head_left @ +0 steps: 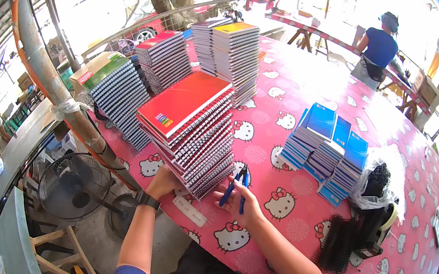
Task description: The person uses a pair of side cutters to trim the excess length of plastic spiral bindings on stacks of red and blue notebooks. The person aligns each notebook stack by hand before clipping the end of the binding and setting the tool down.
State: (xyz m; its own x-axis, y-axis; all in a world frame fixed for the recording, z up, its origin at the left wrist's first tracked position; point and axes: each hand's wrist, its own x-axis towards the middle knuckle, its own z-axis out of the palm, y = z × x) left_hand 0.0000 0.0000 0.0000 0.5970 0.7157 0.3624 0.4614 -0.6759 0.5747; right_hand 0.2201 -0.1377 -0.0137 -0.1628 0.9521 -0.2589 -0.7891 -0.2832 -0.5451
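Observation:
A tall stack of red spiral notebooks (188,102) stands in front of me on the pink table, its coil edges facing right and toward me. My left hand (163,183), below a dark wristband, is at the stack's near lower edge; its fingers are mostly hidden there. Blue-handled pliers (243,196) with dark jaws rest in my right hand (243,205), just right of the stack's base. The jaws point away from me, and the fingertips reach toward the lowest notebooks. A small white strip (189,211) lies on the table between my wrists.
Behind stand green-covered (119,95), red-topped (163,59) and yellow-topped notebook stacks (236,55). Blue notebooks (317,142) sit right, beside black coils (338,240) and a tape dispenser (377,232). A pole (63,92) and fan (73,185) flank the left; a person (378,50) stands far off.

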